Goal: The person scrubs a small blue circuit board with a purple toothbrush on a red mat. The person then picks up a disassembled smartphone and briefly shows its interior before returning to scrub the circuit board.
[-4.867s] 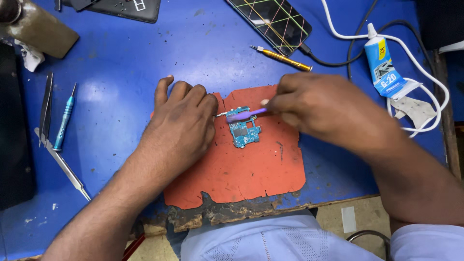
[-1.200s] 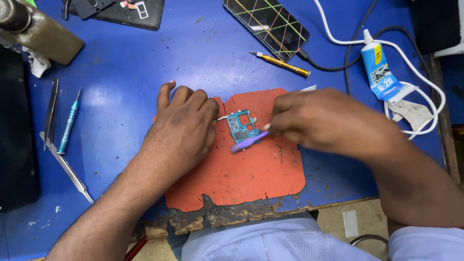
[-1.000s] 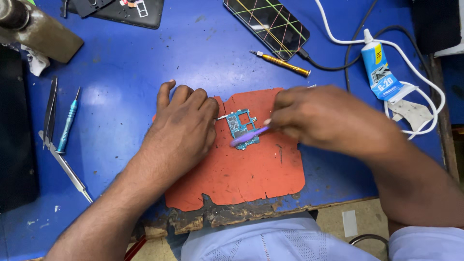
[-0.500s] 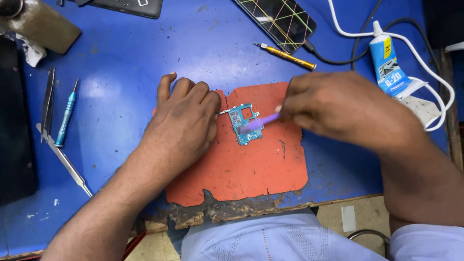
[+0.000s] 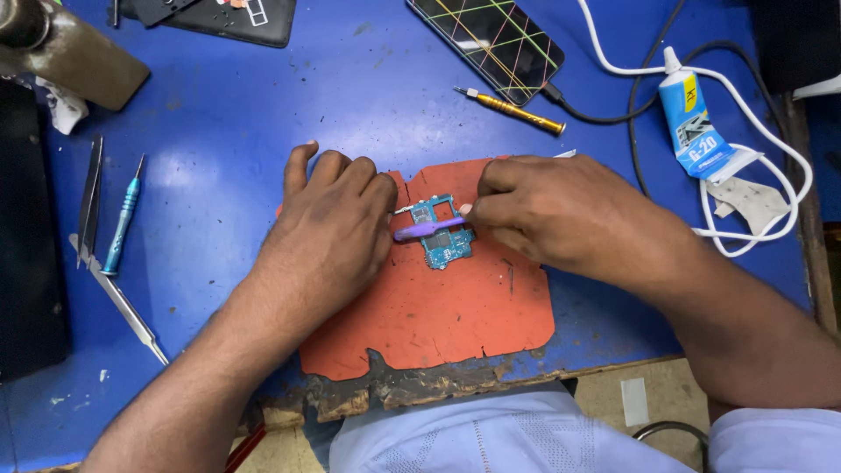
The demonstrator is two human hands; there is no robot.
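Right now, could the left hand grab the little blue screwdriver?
Probably yes. The left hand rests flat by the circuit board, holding nothing, and only bare blue table lies between it and the blue screwdriver.

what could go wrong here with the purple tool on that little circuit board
The small teal circuit board is steadied only by the left hand, so it may slide on the orange mat if the right hand presses its purple tool hard. The tip could also scrape the board's tiny parts.
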